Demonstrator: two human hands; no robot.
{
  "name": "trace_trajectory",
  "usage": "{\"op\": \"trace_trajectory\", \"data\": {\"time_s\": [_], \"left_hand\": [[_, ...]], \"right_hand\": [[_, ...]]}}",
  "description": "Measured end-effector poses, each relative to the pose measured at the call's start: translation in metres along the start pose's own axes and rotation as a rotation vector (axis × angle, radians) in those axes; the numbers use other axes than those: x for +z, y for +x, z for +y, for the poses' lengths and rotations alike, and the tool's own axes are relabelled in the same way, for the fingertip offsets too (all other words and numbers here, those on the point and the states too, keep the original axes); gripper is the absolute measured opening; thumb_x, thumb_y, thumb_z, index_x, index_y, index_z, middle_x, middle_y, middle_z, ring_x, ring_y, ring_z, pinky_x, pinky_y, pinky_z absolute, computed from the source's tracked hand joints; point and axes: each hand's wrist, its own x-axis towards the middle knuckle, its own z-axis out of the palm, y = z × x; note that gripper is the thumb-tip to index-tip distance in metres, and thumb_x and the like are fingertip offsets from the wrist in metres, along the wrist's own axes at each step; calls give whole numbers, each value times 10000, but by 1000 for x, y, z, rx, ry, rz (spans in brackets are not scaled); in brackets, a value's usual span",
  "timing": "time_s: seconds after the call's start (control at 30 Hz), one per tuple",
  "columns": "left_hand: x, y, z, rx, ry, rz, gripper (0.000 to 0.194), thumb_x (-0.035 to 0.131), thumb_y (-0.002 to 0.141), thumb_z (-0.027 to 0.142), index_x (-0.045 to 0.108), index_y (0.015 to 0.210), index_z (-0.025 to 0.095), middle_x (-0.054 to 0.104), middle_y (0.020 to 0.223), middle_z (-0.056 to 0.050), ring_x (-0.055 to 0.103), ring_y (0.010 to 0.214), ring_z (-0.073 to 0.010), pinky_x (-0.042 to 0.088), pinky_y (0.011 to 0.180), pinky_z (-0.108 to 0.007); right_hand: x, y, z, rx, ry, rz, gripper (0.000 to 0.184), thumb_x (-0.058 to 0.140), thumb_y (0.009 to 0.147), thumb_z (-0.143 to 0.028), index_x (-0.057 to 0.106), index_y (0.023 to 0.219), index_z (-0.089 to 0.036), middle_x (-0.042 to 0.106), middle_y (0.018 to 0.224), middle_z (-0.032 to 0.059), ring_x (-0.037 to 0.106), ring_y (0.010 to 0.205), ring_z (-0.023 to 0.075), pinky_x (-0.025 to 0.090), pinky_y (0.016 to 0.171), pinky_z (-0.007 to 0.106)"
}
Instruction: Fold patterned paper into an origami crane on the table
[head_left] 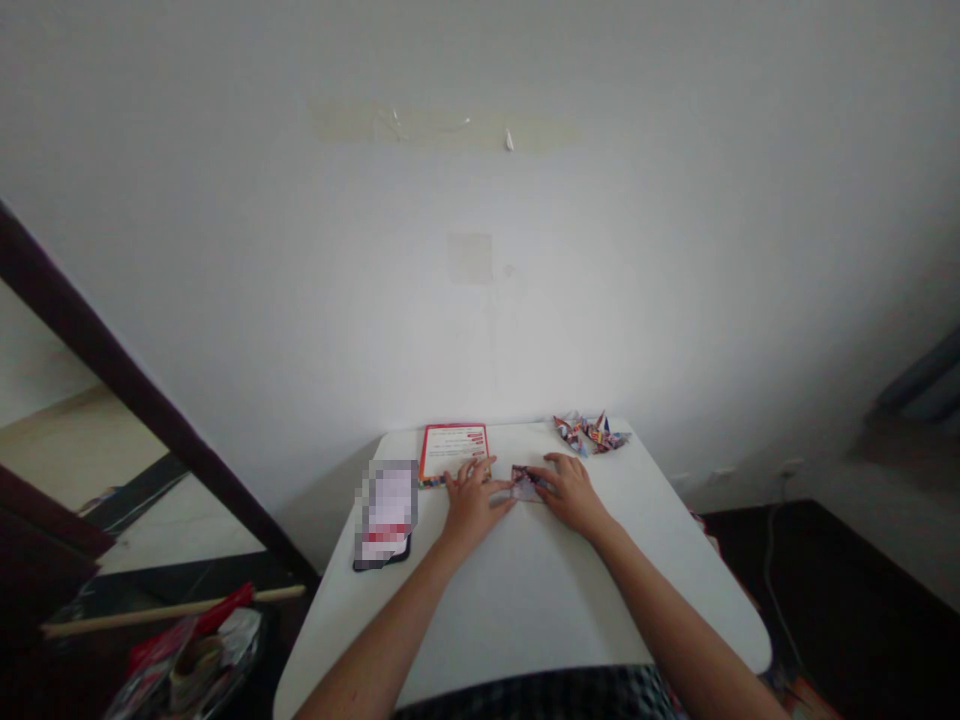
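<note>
A small piece of patterned paper (pixel 525 483) lies folded on the white table (pixel 540 590), between my two hands. My left hand (pixel 472 503) rests flat on the table, its fingers spread, its fingertips touching the paper's left edge. My right hand (pixel 570 492) presses on the paper's right side with bent fingers. Most of the paper is hidden under my fingers.
A red-bordered printed card (pixel 454 450) lies just behind my left hand. A phone in a dark case (pixel 387 514) lies to the left. Several folded paper figures (pixel 589 433) sit at the table's back right corner. A wall stands behind; bags and a wooden stick (pixel 180 607) lie on the floor at the left.
</note>
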Motion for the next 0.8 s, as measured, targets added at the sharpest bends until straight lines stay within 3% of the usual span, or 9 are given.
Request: {"op": "trace_trajectory", "data": {"time_s": [0.3, 0.5, 0.8], "left_hand": [[1, 1, -3, 5, -30, 9, 169, 716, 792, 418, 764, 951, 393, 525, 1431, 15, 331, 1353, -312, 135, 1118, -675], [-1, 1, 0, 13, -38, 32, 114, 686, 814, 435, 774, 869, 387, 534, 1411, 25, 363, 1334, -305, 133, 1118, -686], [1, 0, -2, 44, -41, 79, 145, 668, 831, 406, 762, 803, 300, 565, 1371, -5, 381, 1317, -287, 162, 1122, -666]], "right_hand": [[-3, 1, 0, -49, 96, 39, 297, 635, 876, -327, 659, 1167, -380, 560, 1317, 26, 461, 1224, 237, 354, 1046, 437], [-2, 5, 0, -104, 175, 25, 136, 678, 841, -301, 738, 962, -313, 688, 1100, 19, 542, 1107, 212, 363, 1023, 411], [3, 6, 3, -104, 285, -25, 162, 690, 821, -428, 748, 935, -328, 725, 1105, 27, 543, 1179, 255, 217, 1104, 564]]}}
